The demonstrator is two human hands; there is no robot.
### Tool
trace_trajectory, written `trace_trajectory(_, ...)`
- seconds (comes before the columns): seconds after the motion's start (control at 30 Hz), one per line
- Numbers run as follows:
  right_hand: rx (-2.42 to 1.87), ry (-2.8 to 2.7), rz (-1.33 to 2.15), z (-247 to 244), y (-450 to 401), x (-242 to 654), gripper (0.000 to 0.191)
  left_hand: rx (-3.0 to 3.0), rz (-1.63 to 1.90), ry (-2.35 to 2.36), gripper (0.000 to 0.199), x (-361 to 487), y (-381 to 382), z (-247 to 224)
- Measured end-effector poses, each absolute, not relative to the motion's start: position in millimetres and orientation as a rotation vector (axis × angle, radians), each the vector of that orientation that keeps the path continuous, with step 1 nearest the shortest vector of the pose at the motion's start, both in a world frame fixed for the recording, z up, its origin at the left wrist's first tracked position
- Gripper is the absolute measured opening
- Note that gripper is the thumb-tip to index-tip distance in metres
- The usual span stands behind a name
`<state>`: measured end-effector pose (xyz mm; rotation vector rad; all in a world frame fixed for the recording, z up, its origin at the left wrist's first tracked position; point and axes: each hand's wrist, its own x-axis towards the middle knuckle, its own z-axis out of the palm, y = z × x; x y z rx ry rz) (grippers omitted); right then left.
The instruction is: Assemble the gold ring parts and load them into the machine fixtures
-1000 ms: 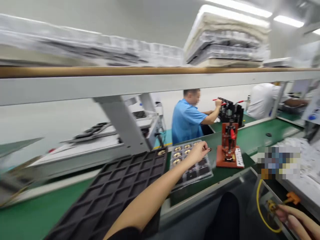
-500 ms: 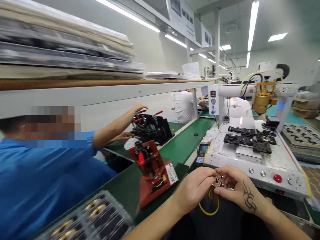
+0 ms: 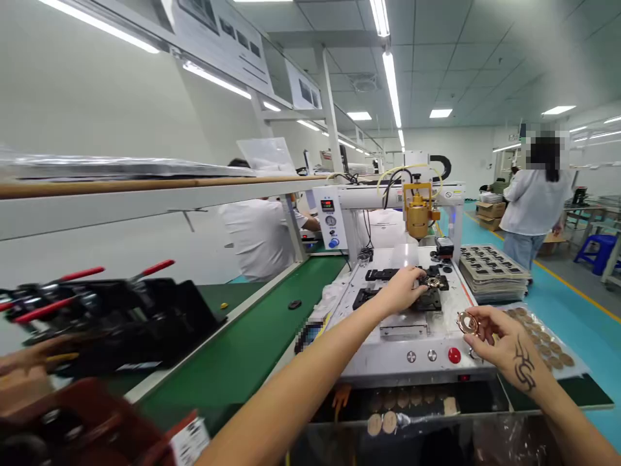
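Observation:
In the head view my right hand (image 3: 499, 340) pinches a round rose-gold watch case (image 3: 468, 323) between thumb and fingers, in front of the machine's right side. My left hand (image 3: 402, 289) reaches over the machine bed, thumb and fingers apart. Its fingertips are beside a shiny ring-shaped metal part (image 3: 433, 283) in the black fixtures (image 3: 427, 300); whether they touch it is hard to see. Above the fixtures hangs the machine's gold-coloured dispensing head (image 3: 418, 217).
A green conveyor belt (image 3: 252, 330) runs along the left. Red-handled clamps (image 3: 140, 291) and a co-worker's hand (image 3: 29, 369) are at far left. Stacked trays (image 3: 492, 272) and a sheet of round brown pads (image 3: 543, 340) lie right. A person in white (image 3: 536, 200) stands beyond.
The view has swung right. My hands, together at the watch case before, have parted: the left has moved forward to the fixtures, while the right keeps the watch case.

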<state>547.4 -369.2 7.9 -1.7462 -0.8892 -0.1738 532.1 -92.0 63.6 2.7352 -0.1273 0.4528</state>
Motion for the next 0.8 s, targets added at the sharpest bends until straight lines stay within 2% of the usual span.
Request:
trace_trajectory(0.17, -1.775, -0.794, -0.256, 5.3, -412.7, 549.3, 0.035, 2.869, 0.040, -0.035, 0.030, 616.4, -89.4, 71.9)
trace_trajectory(0.37, -1.864, -0.719, -0.257, 4.1, -436.0, 572.7, 0.041, 2.921, -0.259, 0.030, 0.028, 651.6, -92.4, 80.3)
trace_trajectory(0.57, -1.828, -0.875, -0.191, -0.5, -377.1, 630.6, 0.040, 2.820, 0.012, 0.001, 0.023, 631.8, -102.0, 94.8)
trace_trajectory(0.8, -1.906, -1.144, -0.002, 9.4, -274.1, 710.1, 0.032, 2.499, 0.452, -0.089, 0.022, 556.0, -86.1, 124.5)
